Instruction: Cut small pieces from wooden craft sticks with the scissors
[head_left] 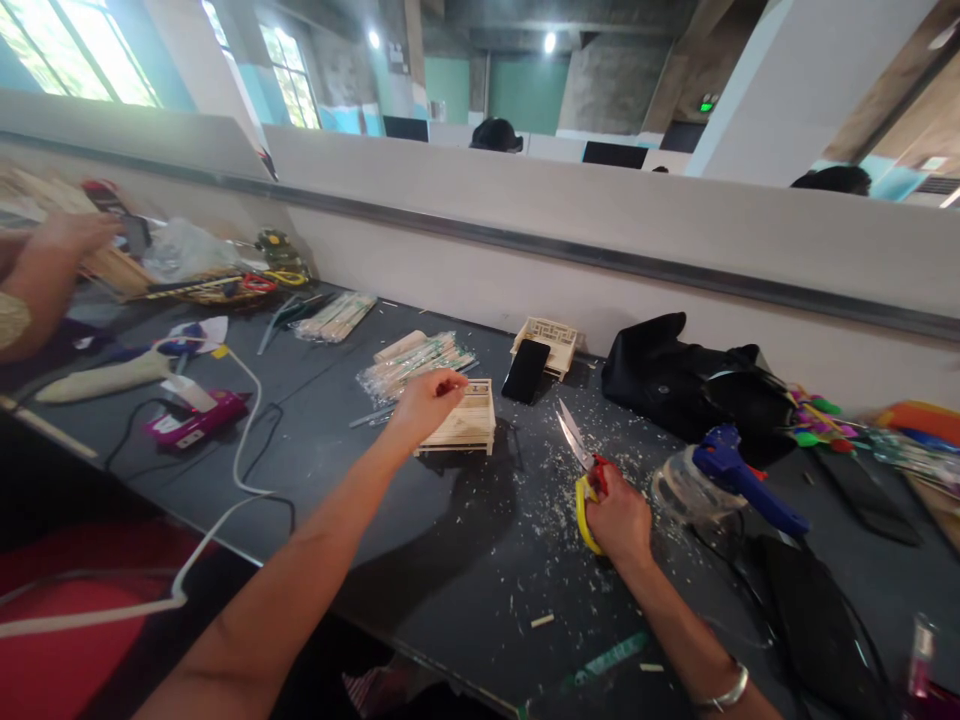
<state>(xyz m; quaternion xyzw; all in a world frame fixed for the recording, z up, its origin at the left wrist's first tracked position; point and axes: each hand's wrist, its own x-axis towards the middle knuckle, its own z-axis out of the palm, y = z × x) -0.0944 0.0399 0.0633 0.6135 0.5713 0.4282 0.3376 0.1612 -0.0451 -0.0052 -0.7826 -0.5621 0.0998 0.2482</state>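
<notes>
My right hand (619, 513) is wrapped round the yellow and red handles of a pair of scissors (576, 437), whose blades point up and away, slightly parted. Over the left edge of a small wooden stick model (469, 428) hangs my left hand (429, 402), fingers pressed together; whatever they hold, if anything, is too small to name. Behind the model lie plastic packs of wooden sticks (420, 365). A black phone (526, 371) leans against a second wooden model (553, 340) by the partition.
Scraps litter the dark table (450, 590). A blue glue gun (739, 475) rests on a plastic tub (686, 490), near a black bag (675, 375). At left are a magenta power strip (196, 418), a white cable (251, 440) and another person's hand (75, 235).
</notes>
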